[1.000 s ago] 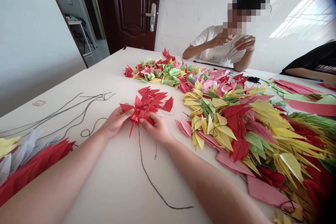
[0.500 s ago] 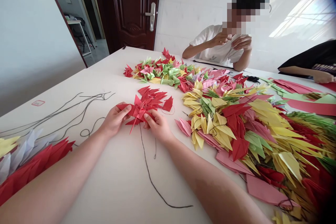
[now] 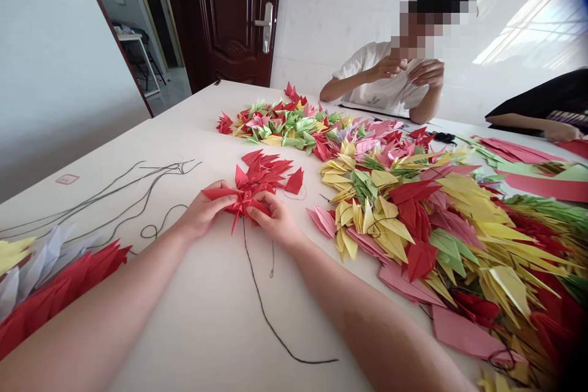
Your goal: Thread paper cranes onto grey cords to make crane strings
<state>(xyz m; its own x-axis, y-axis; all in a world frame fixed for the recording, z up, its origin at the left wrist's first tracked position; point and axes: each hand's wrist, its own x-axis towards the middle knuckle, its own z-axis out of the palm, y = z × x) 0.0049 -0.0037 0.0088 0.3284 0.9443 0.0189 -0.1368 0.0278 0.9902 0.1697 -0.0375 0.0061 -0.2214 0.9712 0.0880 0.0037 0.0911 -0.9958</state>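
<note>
My left hand and my right hand both pinch a red folded paper crane low over the white table. The left fingers grip its left wing, the right fingers close on its body. A dark thread hangs from under the crane and trails across the table toward me. Just behind the hands lies a small heap of red cranes.
A big pile of yellow, red, pink and green cranes fills the table's right side, another pile lies farther back. Strung red, grey and yellow cranes lie at left beside loose threads. A person sits opposite; another arm at far right.
My hands have turned the red crane a little, so its left wing lies flatter, and the right hand has shifted slightly left on it. The thread stays hanging below.
</note>
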